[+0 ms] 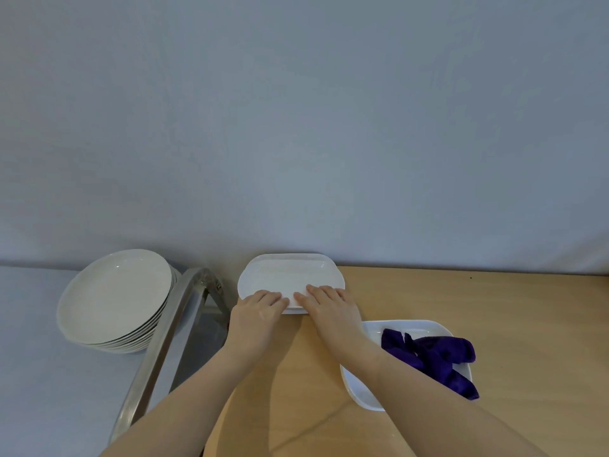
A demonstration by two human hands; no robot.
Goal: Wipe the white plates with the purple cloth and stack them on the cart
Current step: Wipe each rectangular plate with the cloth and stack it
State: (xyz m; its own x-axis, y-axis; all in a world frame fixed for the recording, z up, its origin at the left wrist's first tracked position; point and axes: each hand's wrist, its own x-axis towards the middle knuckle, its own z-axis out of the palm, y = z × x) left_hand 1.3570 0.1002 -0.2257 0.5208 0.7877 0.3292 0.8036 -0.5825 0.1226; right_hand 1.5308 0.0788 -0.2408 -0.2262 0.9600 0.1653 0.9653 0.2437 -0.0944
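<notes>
A white rectangular plate lies at the far left end of the wooden table, against the wall. My left hand and my right hand both hold its near rim, fingers curled over the edge. A second white rectangular plate sits to the right, nearer to me, partly under my right forearm. The crumpled purple cloth lies in it. A stack of several round white plates stands on the cart at the left.
The cart's metal handle bar curves between the round stack and the table edge. The wooden table stretches to the right. A plain grey wall stands right behind everything.
</notes>
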